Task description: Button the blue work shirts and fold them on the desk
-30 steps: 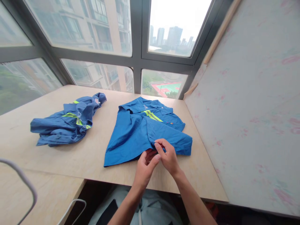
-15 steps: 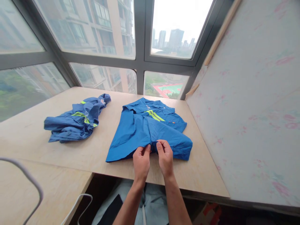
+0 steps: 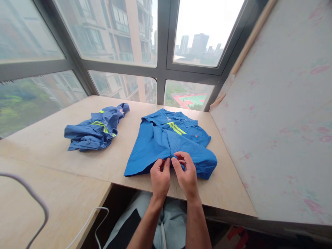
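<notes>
A bright blue work jacket (image 3: pixel 151 147) with yellow-green reflective stripes lies partly folded on the wooden tabletop, its collar toward the window. At its near edge, my left hand (image 3: pixel 160 176) pinches the cloth between thumb and fingers. Right beside it, my right hand (image 3: pixel 186 173) has thumb and forefinger closed on the same edge, close to a seam; the fingertips nearly meet those of the left. What small part lies between the fingertips is too hidden to make out. To the left rests a second, darker blue garment (image 3: pixel 90 133), crumpled, with similar stripes, apart from both hands.
The pale wooden table (image 3: pixel 49 121) runs up to the grey-framed window (image 3: pixel 160 74). A flower-patterned wall (image 3: pixel 280 121) bounds the right side. A grey cable (image 3: pixel 38 200) and a white cable (image 3: pixel 97 209) hang at the lower left, near the table's front edge.
The view has turned slightly left, so everything sits further right. My right hand's fingers have shifted on the jacket's edge, closer to the left hand. The left hand keeps its pinch.
</notes>
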Demonstrator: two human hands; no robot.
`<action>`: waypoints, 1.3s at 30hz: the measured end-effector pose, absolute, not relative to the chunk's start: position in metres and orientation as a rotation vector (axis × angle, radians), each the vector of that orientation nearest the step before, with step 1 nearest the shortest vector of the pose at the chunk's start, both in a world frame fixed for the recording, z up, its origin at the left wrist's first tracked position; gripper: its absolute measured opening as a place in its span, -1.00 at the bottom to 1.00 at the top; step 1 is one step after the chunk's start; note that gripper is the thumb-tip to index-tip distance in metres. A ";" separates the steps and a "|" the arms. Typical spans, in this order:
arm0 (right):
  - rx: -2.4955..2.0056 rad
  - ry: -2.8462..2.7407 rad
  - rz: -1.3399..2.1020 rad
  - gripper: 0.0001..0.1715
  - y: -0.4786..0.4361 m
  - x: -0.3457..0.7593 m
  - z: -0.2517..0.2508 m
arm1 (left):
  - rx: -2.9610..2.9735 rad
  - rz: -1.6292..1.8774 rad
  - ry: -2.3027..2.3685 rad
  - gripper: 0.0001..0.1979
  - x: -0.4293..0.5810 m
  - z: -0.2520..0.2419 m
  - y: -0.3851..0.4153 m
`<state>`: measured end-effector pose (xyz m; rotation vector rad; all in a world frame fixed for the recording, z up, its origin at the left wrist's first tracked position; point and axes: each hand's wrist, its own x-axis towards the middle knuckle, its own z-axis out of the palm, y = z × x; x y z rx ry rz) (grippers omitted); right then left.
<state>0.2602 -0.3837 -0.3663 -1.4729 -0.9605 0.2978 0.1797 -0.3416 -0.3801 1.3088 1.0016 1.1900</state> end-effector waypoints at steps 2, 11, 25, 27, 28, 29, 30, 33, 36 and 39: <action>-1.496 -1.033 0.234 -0.75 -0.386 0.261 -0.362 | 1.327 1.183 0.986 -0.72 0.179 -0.379 -0.344; -1.553 -0.908 0.279 -0.79 -0.388 0.266 -0.361 | 1.289 1.161 0.972 -0.76 0.176 -0.390 -0.340; -1.281 -0.525 0.465 -0.63 -0.396 0.267 -0.372 | 0.809 1.077 1.102 -0.65 0.170 -0.417 -0.317; -1.199 -0.412 0.424 -0.63 -0.396 0.272 -0.375 | 0.661 1.096 1.091 -0.66 0.160 -0.418 -0.310; -1.164 -0.363 0.397 -0.63 -0.396 0.275 -0.377 | 0.596 1.130 1.089 -0.67 0.155 -0.417 -0.308; -1.136 -0.317 0.368 -0.63 -0.396 0.278 -0.380 | 0.535 1.177 1.091 -0.69 0.150 -0.416 -0.305; -1.117 -0.279 0.345 -0.63 -0.396 0.282 -0.382 | 0.480 1.229 1.098 -0.71 0.145 -0.414 -0.303; -1.096 -0.192 0.324 -0.65 -0.396 0.290 -0.391 | 0.397 1.329 1.126 -0.75 0.136 -0.410 -0.299; -1.081 -0.187 0.361 -0.67 -0.397 0.294 -0.396 | 0.466 1.391 1.191 -0.74 0.132 -0.407 -0.298; -1.054 -0.236 0.433 -0.71 -0.397 0.293 -0.396 | 0.703 1.611 1.330 -0.69 0.130 -0.402 -0.304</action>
